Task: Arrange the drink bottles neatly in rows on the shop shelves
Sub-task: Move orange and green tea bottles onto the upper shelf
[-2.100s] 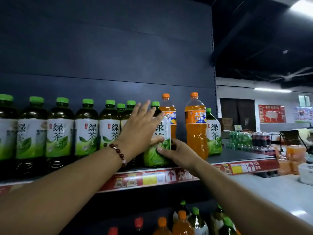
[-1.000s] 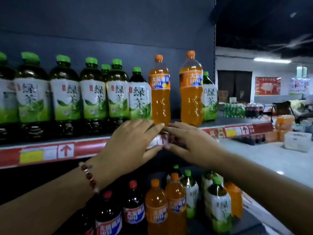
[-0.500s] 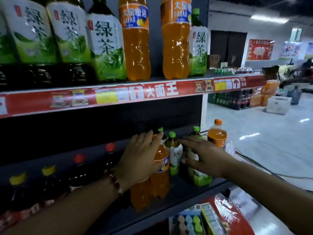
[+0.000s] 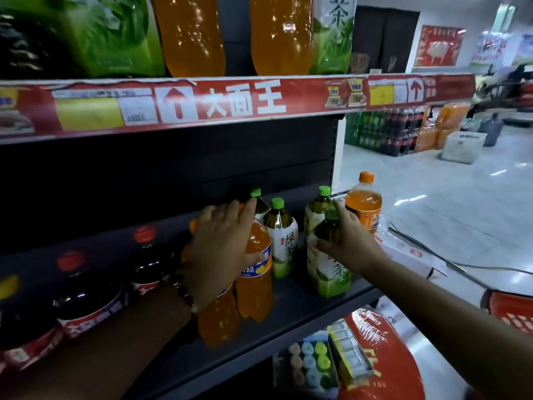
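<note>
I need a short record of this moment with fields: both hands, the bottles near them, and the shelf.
left hand: rests on the orange soda bottle, fingers straight
right hand: grips the green tea bottle near its neck
between the hands: another upright green tea bottle
shelf: middle one, dark; red-capped dark bottles stand to the left

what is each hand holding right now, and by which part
Right hand grips the front green tea bottle by its shoulder, below the cap. Left hand rests flat on an orange soda bottle.
</note>
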